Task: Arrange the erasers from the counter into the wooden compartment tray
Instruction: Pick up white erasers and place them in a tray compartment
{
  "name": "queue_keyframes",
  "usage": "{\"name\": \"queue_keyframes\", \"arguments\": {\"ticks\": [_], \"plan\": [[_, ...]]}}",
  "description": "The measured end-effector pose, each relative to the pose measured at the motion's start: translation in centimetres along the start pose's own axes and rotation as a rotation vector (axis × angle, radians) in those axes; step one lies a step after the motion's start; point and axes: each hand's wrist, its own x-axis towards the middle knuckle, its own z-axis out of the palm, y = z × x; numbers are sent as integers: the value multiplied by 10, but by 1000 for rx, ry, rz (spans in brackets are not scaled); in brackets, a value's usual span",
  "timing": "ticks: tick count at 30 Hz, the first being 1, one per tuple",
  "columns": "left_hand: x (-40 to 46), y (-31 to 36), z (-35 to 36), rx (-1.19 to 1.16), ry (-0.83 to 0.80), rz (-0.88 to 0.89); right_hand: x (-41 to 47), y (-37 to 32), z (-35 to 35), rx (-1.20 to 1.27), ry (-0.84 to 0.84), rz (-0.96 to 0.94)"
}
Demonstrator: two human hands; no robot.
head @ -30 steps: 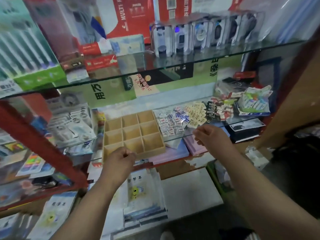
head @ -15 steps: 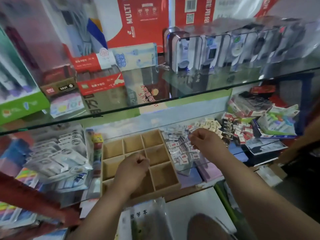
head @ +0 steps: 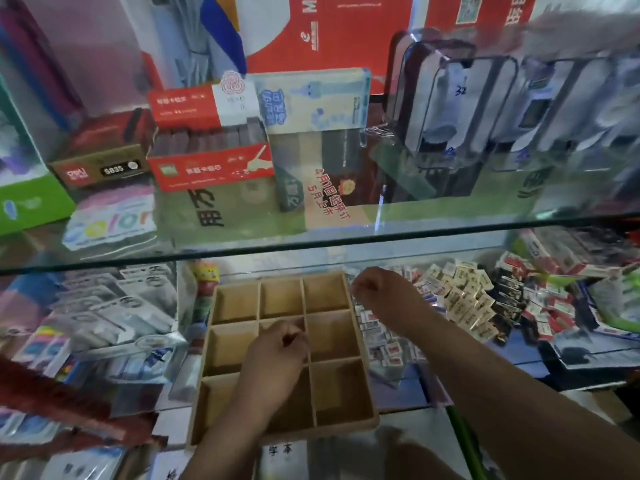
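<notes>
Where glass shelf (head: 346,237) overhangs, wooden tray (head: 332,341) sits, erasers (head: 464,299) beside

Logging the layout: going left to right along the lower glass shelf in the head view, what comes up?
Clear-packaged grey items → wooden nine-compartment tray → white red-labelled erasers → cream erasers → red-and-black small boxes.

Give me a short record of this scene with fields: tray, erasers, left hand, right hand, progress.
tray: wooden compartment tray, nine compartments; those in view hold nothing
erasers: loose pile on the glass shelf, right of the tray
left hand: over the tray's middle, fingers curled; any content is hidden
right hand: fingers curled, between the tray's far right corner and the pile
progress: no eraser visible in the tray
</notes>
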Motion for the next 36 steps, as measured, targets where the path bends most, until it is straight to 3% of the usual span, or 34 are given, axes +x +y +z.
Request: {"name": "queue_keyframes", "arguments": {"ticks": [10, 22, 29, 36], "plan": [[40, -29, 61, -105, 118, 10, 42, 58, 25, 19, -3, -135], [66, -65, 106, 24, 289, 205, 66, 121, 50, -49, 79, -364], [46, -68, 149, 83, 391, 221, 50, 177, 38, 65, 183, -353], [22, -62, 186, -99, 407, 133, 20, 244, 34, -350, 150, -562]]}}
